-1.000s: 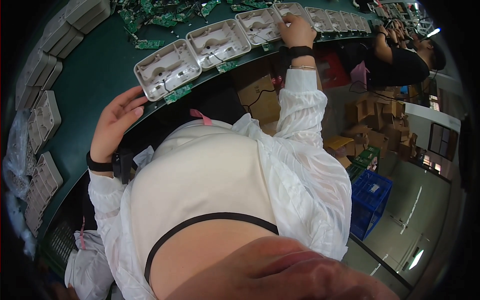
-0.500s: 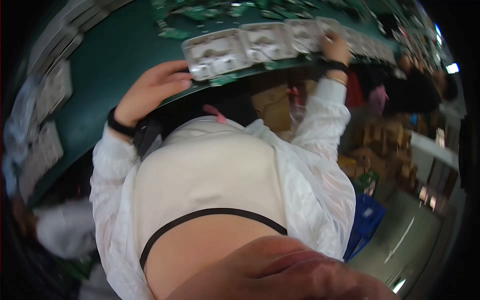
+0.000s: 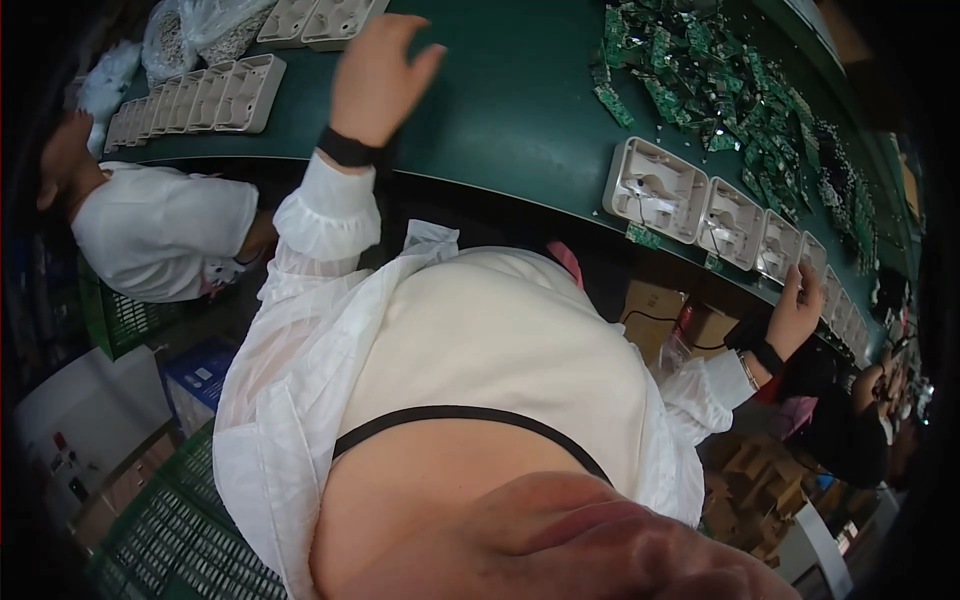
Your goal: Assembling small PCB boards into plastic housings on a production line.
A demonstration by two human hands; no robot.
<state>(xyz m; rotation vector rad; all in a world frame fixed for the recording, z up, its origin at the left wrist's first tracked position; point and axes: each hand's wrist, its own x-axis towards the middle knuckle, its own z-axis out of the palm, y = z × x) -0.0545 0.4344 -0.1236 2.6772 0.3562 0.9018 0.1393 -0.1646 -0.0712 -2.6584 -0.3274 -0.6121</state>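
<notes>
My left hand (image 3: 380,80) reaches out over the green worktable, thumb apart from the fingers and nothing visible in it. Just beyond it stand off-white plastic housings (image 3: 335,22), open side up; whether the fingertips touch one I cannot tell. My right hand (image 3: 797,315) is at the near edge of the table on the right, fingers stretched out against a row of similar housings (image 3: 655,190). Wires and small parts lie inside these housings. A small green circuit board (image 3: 642,236) hangs at the front of the nearest one, over the table edge.
A large heap of green circuit boards (image 3: 740,110) covers the far right of the table (image 3: 500,110). Another row of housings (image 3: 205,97) and plastic bags of small parts (image 3: 215,28) are at the left. A co-worker (image 3: 160,225) sits there. Cardboard boxes (image 3: 655,315) stand below.
The view has swung toward the left. My left hand has left the end of the housing row and stretched out to the housings farther left. My right hand stays by its row.
</notes>
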